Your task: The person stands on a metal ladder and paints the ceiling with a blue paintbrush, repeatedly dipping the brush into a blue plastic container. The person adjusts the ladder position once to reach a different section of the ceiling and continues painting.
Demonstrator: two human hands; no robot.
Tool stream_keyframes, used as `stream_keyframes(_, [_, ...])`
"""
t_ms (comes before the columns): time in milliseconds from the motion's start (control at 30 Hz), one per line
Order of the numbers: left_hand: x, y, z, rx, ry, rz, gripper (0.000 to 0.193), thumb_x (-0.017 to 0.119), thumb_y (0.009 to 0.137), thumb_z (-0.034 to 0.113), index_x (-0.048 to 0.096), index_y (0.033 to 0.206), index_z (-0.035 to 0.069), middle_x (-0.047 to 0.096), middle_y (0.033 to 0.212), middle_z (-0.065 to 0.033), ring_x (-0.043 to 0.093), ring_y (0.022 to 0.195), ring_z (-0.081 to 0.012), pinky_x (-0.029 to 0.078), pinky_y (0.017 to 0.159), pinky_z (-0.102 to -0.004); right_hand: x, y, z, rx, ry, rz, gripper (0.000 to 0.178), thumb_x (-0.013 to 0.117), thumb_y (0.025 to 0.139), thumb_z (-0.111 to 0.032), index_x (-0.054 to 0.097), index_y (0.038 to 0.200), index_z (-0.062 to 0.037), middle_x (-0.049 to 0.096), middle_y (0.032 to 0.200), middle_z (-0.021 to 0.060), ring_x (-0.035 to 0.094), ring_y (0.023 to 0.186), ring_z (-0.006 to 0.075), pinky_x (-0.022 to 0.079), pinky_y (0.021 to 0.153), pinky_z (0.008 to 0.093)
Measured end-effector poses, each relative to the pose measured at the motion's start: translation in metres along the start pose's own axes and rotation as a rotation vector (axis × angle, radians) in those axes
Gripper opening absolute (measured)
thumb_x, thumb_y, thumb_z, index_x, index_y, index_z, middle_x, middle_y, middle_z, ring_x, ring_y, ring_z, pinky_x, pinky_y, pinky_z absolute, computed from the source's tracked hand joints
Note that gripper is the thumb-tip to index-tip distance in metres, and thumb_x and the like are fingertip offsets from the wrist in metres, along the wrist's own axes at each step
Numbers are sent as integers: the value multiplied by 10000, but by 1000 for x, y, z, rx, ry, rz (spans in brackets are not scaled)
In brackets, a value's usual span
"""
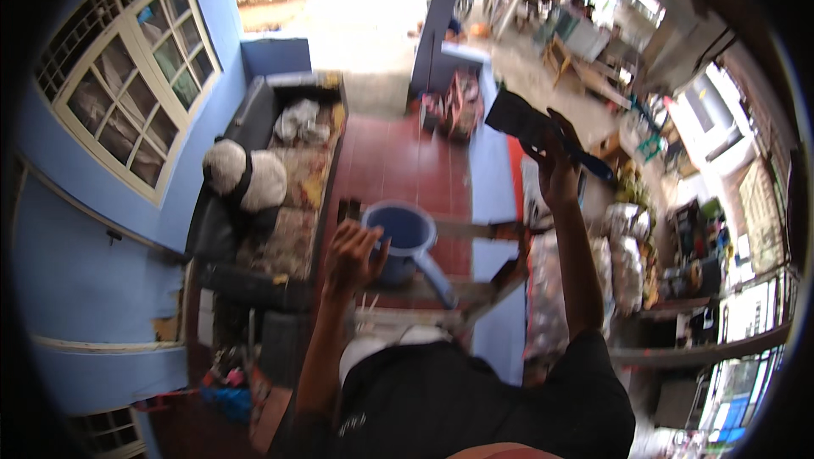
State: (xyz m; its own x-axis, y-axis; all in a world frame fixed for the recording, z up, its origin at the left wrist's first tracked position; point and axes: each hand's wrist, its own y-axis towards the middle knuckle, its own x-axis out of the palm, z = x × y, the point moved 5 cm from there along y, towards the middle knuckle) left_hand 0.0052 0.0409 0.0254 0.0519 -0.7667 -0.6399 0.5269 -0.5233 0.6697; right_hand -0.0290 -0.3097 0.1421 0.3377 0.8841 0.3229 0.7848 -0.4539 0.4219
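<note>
A blue plastic dipper [398, 234] with a long handle stands in front of me, its mouth facing up, on what looks like a wooden frame [466, 291]. At its left rim is my left hand [352, 255], fingers curled. Whether they grip the rim or a small thing is not clear. My right hand [555, 162] is raised far out to the right, fingers closed round a dark flat-headed tool [514, 116]. Its broad black head points up and left, and its dark blue handle comes out below the hand. The tool's exact kind is too dark to tell.
Along the left wall stands a worn sofa [292, 179] with a white stuffed toy [263, 179] on it. Red tiles [398, 154] cover the floor ahead. A low blue ledge [494, 205] runs on the right, with filled plastic bags [551, 281] beyond. A patterned bag [463, 105] sits ahead.
</note>
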Motion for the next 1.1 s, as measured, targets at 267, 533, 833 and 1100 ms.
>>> stream_keyframes(267, [-11, 3, 4, 26, -31, 128, 174, 644, 837, 8, 632, 1010, 19, 632, 851, -124, 640, 825, -304, 492, 858, -423, 36, -86, 46, 233, -315, 142, 396, 728, 897, -173, 625, 1202, 58, 699, 1020, 111, 667, 890, 138, 569, 798, 281])
stream_keyframes(533, [-6, -1, 2, 3, -2, 164, 162, 629, 818, -13, 630, 973, 31, 644, 816, -98, 650, 791, -263, 521, 881, -410, 72, -177, 80, 445, -532, 298, 339, 722, 895, -210, 692, 1092, 64, 709, 966, 109, 648, 858, 125, 523, 776, 248])
stream_keyframes(833, [-6, 1, 6, 9, -31, 167, 161, 644, 805, 4, 635, 965, 24, 630, 821, -91, 631, 776, -257, 490, 859, -400, 61, -216, 104, 955, -166, 281, 317, 519, 1010, -237, 477, 1276, -70, 610, 1166, 151, 698, 920, 273, 601, 761, 364])
stream_keyframes(1100, [-6, 0, 7, 23, -49, 152, 179, 615, 810, -29, 619, 983, 13, 626, 817, -110, 632, 781, -262, 504, 908, -424, 82, -211, 91, 1006, -102, 224, 309, 433, 1035, -255, 354, 1301, -120, 591, 1102, 262, 690, 641, 312, 598, 498, 344])
